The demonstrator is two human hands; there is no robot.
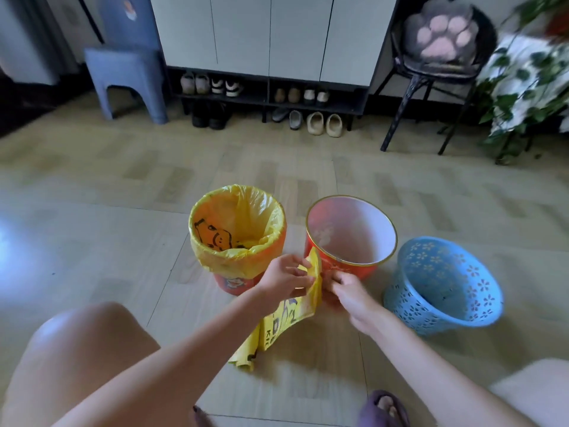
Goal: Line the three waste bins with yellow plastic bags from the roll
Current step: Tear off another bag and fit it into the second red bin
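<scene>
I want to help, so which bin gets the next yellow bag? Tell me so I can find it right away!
Three bins stand in a row on the wooden floor before the shoe cabinet. Take the middle bin, between the bagged bin and the blue bin with flower holes. It is red with a gold rim and a bare pale inside.

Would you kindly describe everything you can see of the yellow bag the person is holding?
The yellow bag is thin, crinkly plastic printed with dark markings and letters. It is still flat and unopened. Its top edge is raised in front of the middle red bin, pinched between the left hand and the right hand, whose fingers seem to be parting its mouth. The rest trails down toward the person, and its crumpled lower end lies on the wooden floor.
</scene>
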